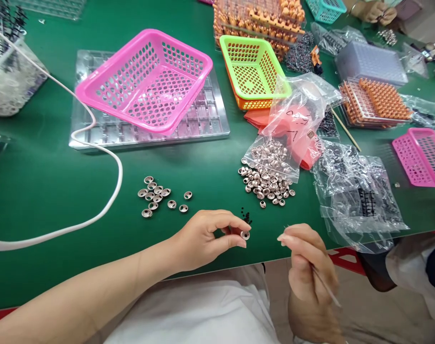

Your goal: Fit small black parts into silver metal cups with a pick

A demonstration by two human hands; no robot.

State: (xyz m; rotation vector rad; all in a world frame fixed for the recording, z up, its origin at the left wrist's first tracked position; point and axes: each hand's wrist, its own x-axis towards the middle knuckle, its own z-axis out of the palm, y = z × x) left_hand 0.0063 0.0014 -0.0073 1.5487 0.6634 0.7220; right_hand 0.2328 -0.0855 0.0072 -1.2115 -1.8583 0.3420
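Note:
Between the thumb and index finger of my left hand (206, 239) is a small silver metal cup with a hole (245, 235), pinched near the table's front edge. Just behind it lie several tiny black pieces (246, 216). My right hand (308, 267) is closed around a thin pale stick (326, 286), its lower end poking out below the fingers. The stick's tip at my fingertips is too small to make out. A large heap of silver cups (267, 184) spills from a clear plastic bag. To the left sits a smaller group of cups (156, 193).
A pink basket (149, 124) rests on a clear tray (217, 119). Behind the heap stands a green basket (253, 91). Plastic bags (360, 191) lie to the right, and a white cable (119, 177) curves at left. A co-worker's hands (375, 12) are at far right.

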